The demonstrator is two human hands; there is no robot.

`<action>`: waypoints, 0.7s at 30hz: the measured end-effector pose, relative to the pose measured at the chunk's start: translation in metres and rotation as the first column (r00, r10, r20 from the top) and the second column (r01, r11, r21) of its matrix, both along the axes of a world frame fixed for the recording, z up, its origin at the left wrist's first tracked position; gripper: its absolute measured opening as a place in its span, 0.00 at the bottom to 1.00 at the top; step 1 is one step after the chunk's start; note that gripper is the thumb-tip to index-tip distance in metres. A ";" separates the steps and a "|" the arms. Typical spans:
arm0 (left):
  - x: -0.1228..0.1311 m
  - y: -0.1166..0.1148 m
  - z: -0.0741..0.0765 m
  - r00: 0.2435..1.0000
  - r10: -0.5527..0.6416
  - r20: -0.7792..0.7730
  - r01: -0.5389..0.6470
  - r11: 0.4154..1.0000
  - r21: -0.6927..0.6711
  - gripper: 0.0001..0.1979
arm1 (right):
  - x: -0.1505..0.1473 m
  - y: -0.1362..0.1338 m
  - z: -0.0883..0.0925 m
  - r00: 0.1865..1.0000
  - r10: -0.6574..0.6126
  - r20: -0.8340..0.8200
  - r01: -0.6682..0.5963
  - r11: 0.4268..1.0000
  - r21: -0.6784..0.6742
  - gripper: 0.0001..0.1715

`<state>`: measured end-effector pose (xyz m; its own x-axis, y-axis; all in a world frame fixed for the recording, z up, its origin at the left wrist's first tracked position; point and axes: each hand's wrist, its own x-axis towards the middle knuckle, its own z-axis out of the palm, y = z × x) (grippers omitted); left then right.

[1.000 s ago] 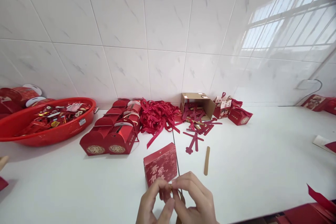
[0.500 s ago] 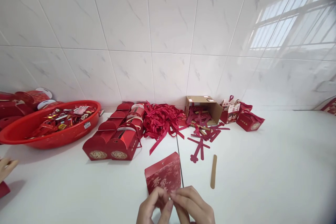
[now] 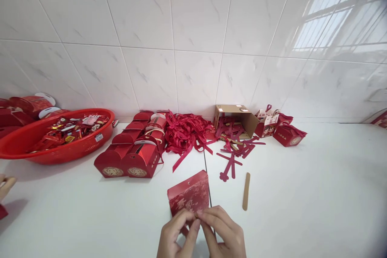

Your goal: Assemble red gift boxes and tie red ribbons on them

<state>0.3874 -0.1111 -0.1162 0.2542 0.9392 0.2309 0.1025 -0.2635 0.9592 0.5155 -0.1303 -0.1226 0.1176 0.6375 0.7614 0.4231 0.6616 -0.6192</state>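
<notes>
A red printed gift box [image 3: 190, 194] with pale lettering and a small hole near its far edge stands tilted in front of me. My left hand [image 3: 178, 234] is closed at the box's near side, its index finger curled over it and red card showing between finger and thumb. Against it, my right hand [image 3: 222, 229] is closed in a pinch. The fingertips of both hands meet at the near edge of the box. Whatever small piece lies between them is mostly covered by the fingers.
A brown strip [image 3: 246, 191] lies to the right. Beyond are dark red strips [image 3: 231, 165], a cardboard box [image 3: 252, 123], a ribbon heap [image 3: 187, 133], red boxes [image 3: 140, 161] and small finished boxes [image 3: 290, 135]. Leftward are a red basin [image 3: 75, 149] of sweets and another person's hand [image 3: 6, 185].
A pale speck between my fingertips is now covered. My hands stay pinched together at the box. The view has tipped slightly, and the other person's hand has shifted left.
</notes>
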 end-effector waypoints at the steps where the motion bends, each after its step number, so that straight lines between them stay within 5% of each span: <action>1: 0.000 0.000 0.002 1.000 -0.007 -0.006 0.007 1.000 0.011 0.10 | -0.001 -0.001 0.002 1.000 -0.008 -0.002 0.008 1.000 -0.019 0.21; 9: -0.007 0.000 0.000 0.980 -0.056 -0.192 0.080 0.990 0.115 0.10 | -0.006 -0.007 0.006 0.998 -0.053 0.021 0.055 0.993 -0.100 0.17; 14: -0.002 0.002 -0.006 0.973 0.006 -0.232 0.056 0.964 0.258 0.09 | -0.007 -0.005 0.001 0.990 -0.079 -0.118 0.049 0.970 -0.238 0.11; 17: -0.005 0.003 -0.001 0.964 -0.021 -0.264 0.095 0.958 0.270 0.10 | 0.000 -0.004 0.001 0.974 0.000 -0.228 -0.081 0.935 -0.346 0.07; 21: -0.017 0.007 0.018 0.960 -0.180 -0.213 0.203 0.975 0.094 0.13 | 0.013 -0.006 0.007 0.889 0.230 -0.397 -0.396 0.822 -0.409 0.10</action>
